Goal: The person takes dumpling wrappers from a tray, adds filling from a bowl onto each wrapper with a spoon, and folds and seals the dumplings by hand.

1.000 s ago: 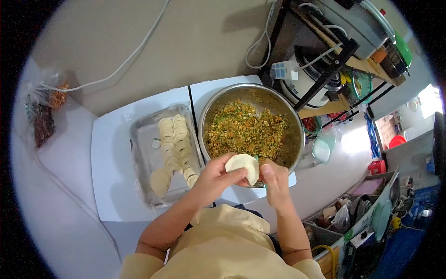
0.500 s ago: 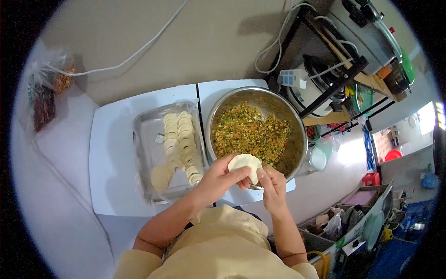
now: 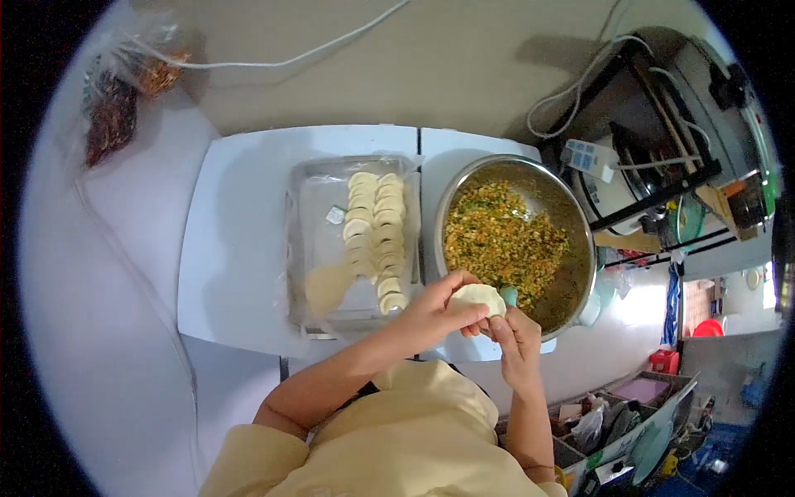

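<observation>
A pale dumpling (image 3: pixel 479 300), its dough folded over, is held over the near rim of the metal bowl (image 3: pixel 441 207). My left hand (image 3: pixel 443 311) is closed around its left side, thumb across the front. The fingers of my right hand (image 3: pixel 518 340) pinch its right edge. By those fingers a small teal piece (image 3: pixel 509 296) sticks up; whether my right hand grips it, I cannot make out. Chopped orange, green and yellow filling (image 3: pixel 505 236) lies in the bowl. To the left, a tray (image 3: pixel 310 186) bears two rows of folded dumplings (image 3: pixel 387 219) and round wrappers (image 3: pixel 325 287).
A small packet (image 3: pixel 335 215) lies in the tray. At the right stands a black-framed rack (image 3: pixel 662 197) with a power strip (image 3: pixel 590 157) and a white cooker. A white cable (image 3: pixel 290 60) crosses the wall. Bagged dry goods (image 3: pixel 112 120) are at the upper left.
The camera view has shifted, so the table and bowl sit farther right. Both hands still hold the dumpling, which looks folded more tightly.
</observation>
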`<state>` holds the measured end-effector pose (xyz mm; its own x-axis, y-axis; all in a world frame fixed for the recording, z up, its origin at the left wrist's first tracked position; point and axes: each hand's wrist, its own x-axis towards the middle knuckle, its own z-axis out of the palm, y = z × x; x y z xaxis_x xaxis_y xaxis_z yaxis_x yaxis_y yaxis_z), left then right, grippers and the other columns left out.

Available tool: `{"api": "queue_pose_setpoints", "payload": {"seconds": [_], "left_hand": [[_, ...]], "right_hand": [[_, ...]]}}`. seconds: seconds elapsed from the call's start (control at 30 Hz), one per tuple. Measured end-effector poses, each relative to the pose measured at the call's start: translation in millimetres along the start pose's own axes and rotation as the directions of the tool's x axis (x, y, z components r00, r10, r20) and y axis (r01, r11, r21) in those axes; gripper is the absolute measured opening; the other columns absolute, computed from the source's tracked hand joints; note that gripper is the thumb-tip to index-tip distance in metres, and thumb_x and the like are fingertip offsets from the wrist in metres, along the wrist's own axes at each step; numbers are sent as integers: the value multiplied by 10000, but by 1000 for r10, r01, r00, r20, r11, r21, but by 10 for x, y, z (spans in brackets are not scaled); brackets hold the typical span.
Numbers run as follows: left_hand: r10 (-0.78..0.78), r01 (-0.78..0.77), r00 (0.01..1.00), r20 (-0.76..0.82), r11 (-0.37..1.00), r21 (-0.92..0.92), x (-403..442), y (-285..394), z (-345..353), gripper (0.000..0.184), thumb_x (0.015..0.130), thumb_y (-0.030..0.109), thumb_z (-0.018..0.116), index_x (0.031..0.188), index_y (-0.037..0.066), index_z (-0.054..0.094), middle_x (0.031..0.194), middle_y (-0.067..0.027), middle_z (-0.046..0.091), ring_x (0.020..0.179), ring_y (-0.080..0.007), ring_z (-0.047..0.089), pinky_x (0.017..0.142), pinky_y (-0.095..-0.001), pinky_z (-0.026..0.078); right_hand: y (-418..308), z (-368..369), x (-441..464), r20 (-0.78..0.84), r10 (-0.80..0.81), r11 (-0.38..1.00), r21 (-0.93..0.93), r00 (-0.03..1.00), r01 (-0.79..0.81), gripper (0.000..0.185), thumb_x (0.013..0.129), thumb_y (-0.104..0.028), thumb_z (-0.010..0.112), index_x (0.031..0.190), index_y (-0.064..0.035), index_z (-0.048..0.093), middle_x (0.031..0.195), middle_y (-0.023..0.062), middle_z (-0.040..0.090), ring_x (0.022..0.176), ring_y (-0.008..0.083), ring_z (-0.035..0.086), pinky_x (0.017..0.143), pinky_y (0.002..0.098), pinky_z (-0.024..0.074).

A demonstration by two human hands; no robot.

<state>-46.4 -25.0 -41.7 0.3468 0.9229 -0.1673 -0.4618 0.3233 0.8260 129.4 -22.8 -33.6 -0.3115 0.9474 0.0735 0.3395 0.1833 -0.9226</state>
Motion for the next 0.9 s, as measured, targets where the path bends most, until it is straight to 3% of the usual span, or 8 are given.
{"api": "queue_pose_setpoints", "payload": {"seconds": [0.2,0.4,0.47,0.6,0.67,0.7,0.8,0.9], "left_hand": [[19,-22,999,40,998,60,-85,11,-269,363,890,110,582,1202,19,421,912,-66,608,755,-104,571,668,-249,470],[130,-132,990,48,787,602,-86,-10,-494,506,824,30,587,1285,29,377,1005,-88,620,826,-160,607,717,-309,486],[56,87,988,-145,573,815,-71,52,-465,438,842,43,569,1242,28,391,1054,-98,609,852,-179,623,742,-319,486],[243,64,934,-263,610,790,90,-322,-669,384,841,28,543,1200,41,408,1014,-117,621,845,-189,632,755,-315,491],[318,-190,851,-419,928,319,262,-605,-878,402,824,8,531,1201,62,399,959,-121,632,846,-189,632,771,-327,496],[172,-160,850,-498,985,67,253,-427,-830,399,787,-69,487,1168,48,458,928,-117,628,827,-178,624,769,-318,498],[235,-157,812,-534,970,188,316,-154,-1221,386,758,-123,447,1107,20,527,965,-97,614,822,-163,608,767,-295,485],[445,-218,572,-689,892,395,528,-6,-1816,357,737,-101,454,1041,32,585,892,-61,618,799,-161,597,729,-268,470]], "right_hand": [[32,113,128,38,66,966,246,997,-74,221,915,-192,529,867,13,598,709,54,571,558,116,508,513,253,414],[53,510,359,84,-126,964,-227,989,142,184,909,-106,529,1017,11,620,792,109,633,636,131,562,563,257,445],[73,675,433,66,-192,936,-289,979,203,181,907,-85,516,1016,15,619,819,152,635,642,210,600,574,312,467],[162,939,511,49,-351,769,-555,935,318,331,849,-28,516,1178,3,541,738,169,599,625,333,578,555,401,456],[153,1034,516,125,-297,748,-586,947,312,444,827,-16,520,1269,-12,472,680,168,561,584,324,554,537,413,441],[167,1039,500,164,-251,731,-614,954,298,514,809,-4,541,1311,-26,436,669,167,555,574,322,547,530,408,437],[66,954,435,187,-174,795,-552,967,250,506,795,9,558,1290,-39,468,680,158,573,575,318,548,530,390,443],[12,675,335,180,-279,819,-468,943,331,458,813,8,554,1265,-44,499,704,155,582,563,275,549,520,342,442]]}}
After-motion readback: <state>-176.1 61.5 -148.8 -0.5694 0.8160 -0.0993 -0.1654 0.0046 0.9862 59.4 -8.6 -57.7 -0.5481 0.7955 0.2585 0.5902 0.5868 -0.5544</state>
